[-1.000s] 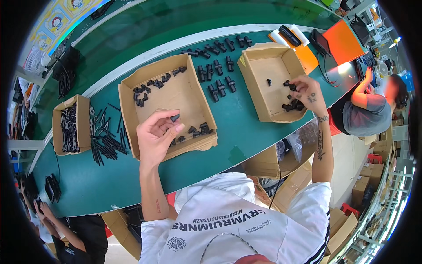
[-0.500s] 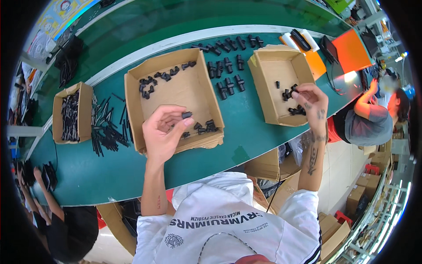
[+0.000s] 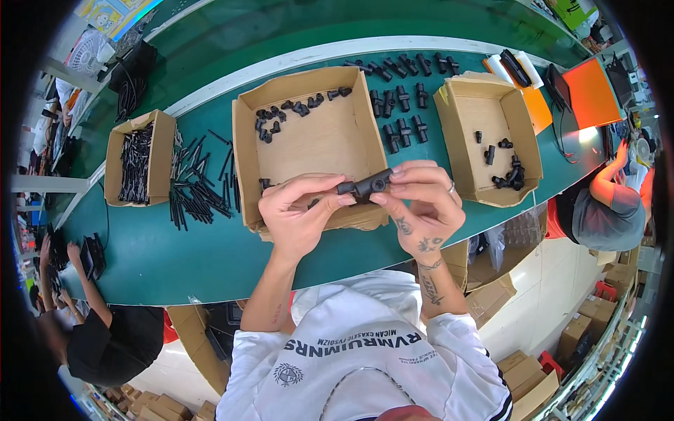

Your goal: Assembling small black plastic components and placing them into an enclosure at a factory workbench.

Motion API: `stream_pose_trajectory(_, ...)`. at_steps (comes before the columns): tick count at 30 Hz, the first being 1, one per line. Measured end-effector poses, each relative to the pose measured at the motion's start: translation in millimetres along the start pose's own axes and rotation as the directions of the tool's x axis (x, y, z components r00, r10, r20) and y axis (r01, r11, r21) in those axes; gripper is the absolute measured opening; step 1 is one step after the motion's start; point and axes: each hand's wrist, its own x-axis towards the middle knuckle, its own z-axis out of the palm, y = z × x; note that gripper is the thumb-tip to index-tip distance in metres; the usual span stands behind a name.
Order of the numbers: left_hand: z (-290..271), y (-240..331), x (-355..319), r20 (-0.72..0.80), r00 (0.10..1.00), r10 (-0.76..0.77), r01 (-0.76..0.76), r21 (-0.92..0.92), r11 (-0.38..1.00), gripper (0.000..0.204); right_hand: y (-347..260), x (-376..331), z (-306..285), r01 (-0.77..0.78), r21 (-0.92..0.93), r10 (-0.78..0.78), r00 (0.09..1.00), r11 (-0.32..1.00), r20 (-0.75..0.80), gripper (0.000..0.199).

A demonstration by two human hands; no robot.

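Observation:
Both of my hands meet over the near edge of the middle cardboard box [image 3: 380, 126]. Pinched by my left hand [image 3: 295, 219] is a small black cylindrical piece [image 3: 345, 188]. My right hand [image 3: 430, 214] grips a black plastic fitting [image 3: 373, 184] with a round hole in its side. The two pieces touch end to end, nearly in line; how far one sits inside the other cannot be made out. Black fittings [image 3: 300, 109] lie along the far side of the box. More black fittings [image 3: 489, 154] are in the right cardboard box [image 3: 460, 133].
Assembled black fittings [image 3: 402, 98] stand in rows on the green table [image 3: 210, 263] between the boxes. To the left, thin black rods [image 3: 200, 196] lie beside a small box [image 3: 166, 151] of them. An orange folder [image 3: 593, 91] lies at right. Other people sit at both sides.
My right hand has come left out of the right box with a black fitting. Against it now rests the small piece in my left hand. The view has shifted somewhat.

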Motion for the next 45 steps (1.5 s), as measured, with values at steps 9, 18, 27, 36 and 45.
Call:
stream_pose_trajectory(9,3.0,3.8,-3.3,-0.012,0.994,-0.108,0.106,-0.105,0.989,0.022,-0.1,1.5,-4.8,0.151,-0.106,-0.145,0.988,0.983,0.058,0.027)
stream_pose_trajectory(18,0.3,-1.0,3.9,0.042,0.998,0.051,-0.051,0.004,0.999,0.027,0.4,6.1,-4.6,-0.278,0.136,0.254,0.953,0.951,0.167,0.021)
stream_pose_trajectory(27,-9.0,2.3,2.4,0.053,0.997,0.052,-0.054,0.038,0.998,0.025,-3.3,22.5,-9.2,-0.876,0.345,0.737,0.473,0.336,0.483,0.014)
stream_pose_trajectory(36,-16.5,-1.2,9.4,-0.220,0.956,-0.194,0.185,-0.063,0.981,0.021,11.6,41.5,9.3,0.124,-0.471,0.310,0.605,0.873,0.733,0.015)
stream_pose_trajectory(45,-18.9,-1.0,2.1,-0.269,0.947,-0.173,0.173,-0.025,0.985,0.018,22.2,37.2,36.3,0.253,-0.536,0.476,0.261,0.806,0.840,0.014)
